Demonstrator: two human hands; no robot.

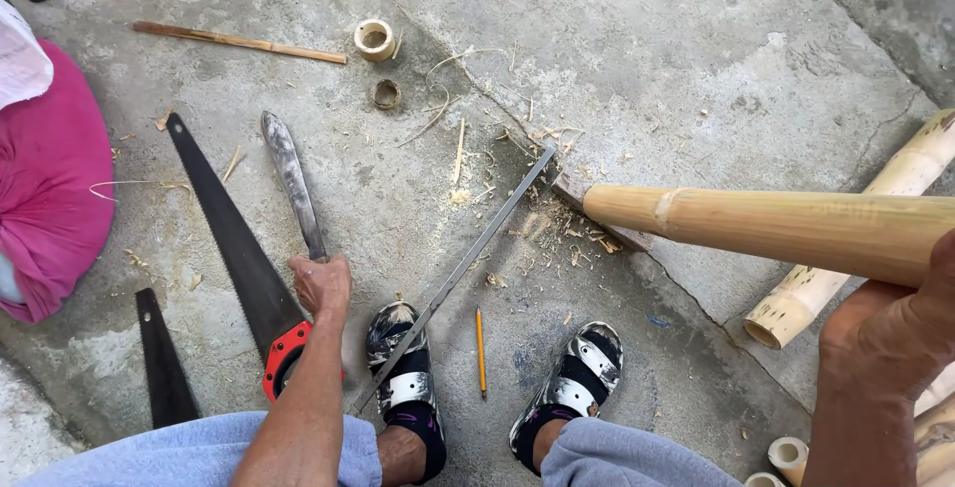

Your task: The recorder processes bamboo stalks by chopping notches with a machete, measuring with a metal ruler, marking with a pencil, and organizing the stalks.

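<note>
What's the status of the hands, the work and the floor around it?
Left hand gripping machete handle, blade on concrete. Right hand under bamboo pole, end propped on small block. Handsaw, metal ruler, pencil close by.

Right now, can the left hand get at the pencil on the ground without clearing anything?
Probably not straight away: the left hand is closed on the machete handle, and the long metal ruler and a sandalled foot lie between it and the pencil.
</note>
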